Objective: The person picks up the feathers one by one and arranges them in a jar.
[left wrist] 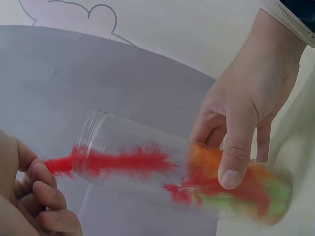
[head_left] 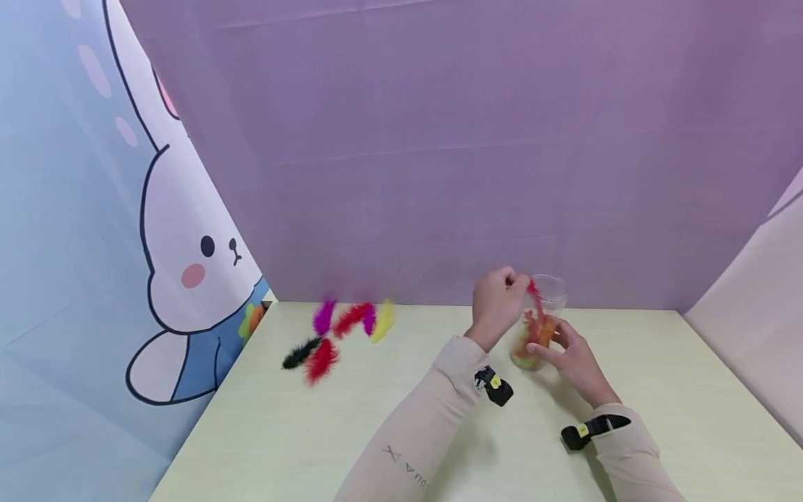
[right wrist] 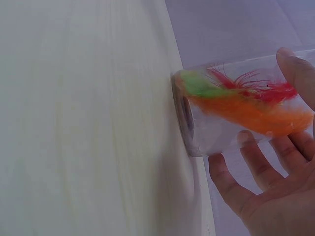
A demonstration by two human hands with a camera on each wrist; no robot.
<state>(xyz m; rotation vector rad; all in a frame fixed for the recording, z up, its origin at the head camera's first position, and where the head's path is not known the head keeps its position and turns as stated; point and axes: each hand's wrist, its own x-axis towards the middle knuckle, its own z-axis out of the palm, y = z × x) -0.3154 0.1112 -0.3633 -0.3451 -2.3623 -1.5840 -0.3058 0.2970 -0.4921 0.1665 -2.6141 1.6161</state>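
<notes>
My left hand [head_left: 498, 303] pinches the upper end of a red feather [left wrist: 123, 162] at the jar's mouth. Most of that feather hangs down inside the clear plastic jar [left wrist: 98, 137], as the left wrist view shows. Around the lower part of the jar my right hand [head_left: 574, 355] curls its fingers and thumb. Inside the jar's bottom lie an orange feather [right wrist: 246, 115], a green feather [right wrist: 199, 84] and another red feather [right wrist: 275, 92]. In the right wrist view the jar's base is at the pale tabletop.
On the left of the pale table [head_left: 251, 432] lie several loose feathers: a black feather [head_left: 301, 353], a red feather [head_left: 322, 361], a purple feather [head_left: 324, 317] and a yellow feather [head_left: 382, 321]. A purple cloth backdrop [head_left: 401, 153] rises behind the table.
</notes>
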